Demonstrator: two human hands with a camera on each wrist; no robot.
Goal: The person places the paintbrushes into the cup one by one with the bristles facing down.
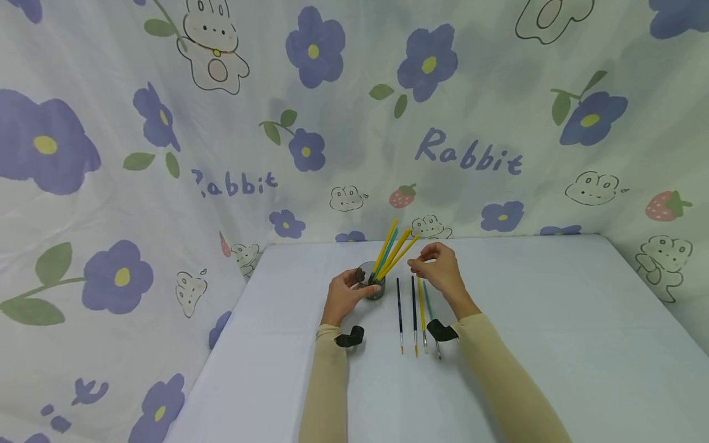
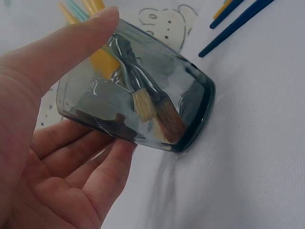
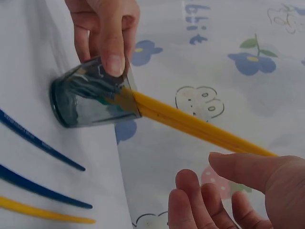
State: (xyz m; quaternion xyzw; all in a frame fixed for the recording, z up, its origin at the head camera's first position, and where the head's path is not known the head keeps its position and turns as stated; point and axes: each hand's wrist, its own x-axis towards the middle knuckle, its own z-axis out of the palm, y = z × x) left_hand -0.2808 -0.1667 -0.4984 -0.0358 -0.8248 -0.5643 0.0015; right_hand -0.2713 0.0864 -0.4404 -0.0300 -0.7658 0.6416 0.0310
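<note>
My left hand point(image 1: 342, 298) grips a smoky, clear glass cup point(image 2: 190, 90), with the thumb on one side and the fingers on the other. Paintbrushes stand bristles down inside it; pale bristles point(image 2: 144, 106) and brown bristles point(image 2: 170, 123) show through the glass. Yellow handles point(image 3: 200, 129) and a teal handle point(image 1: 388, 246) lean out over the rim toward the right. Just right of the handle ends, my right hand point(image 1: 441, 271) is raised, thumb and fingers apart, with nothing between them. In the right wrist view its thumb point(image 3: 243, 169) overlaps the yellow handles.
Several more brushes lie side by side on the white tabletop point(image 1: 255, 369): two dark blue brushes point(image 1: 413, 307), a yellow brush point(image 1: 421, 304) and a teal brush point(image 1: 428, 301) partly under the right wrist's black strap piece point(image 1: 441, 330). A rabbit-and-flower curtain point(image 1: 354, 123) hangs behind.
</note>
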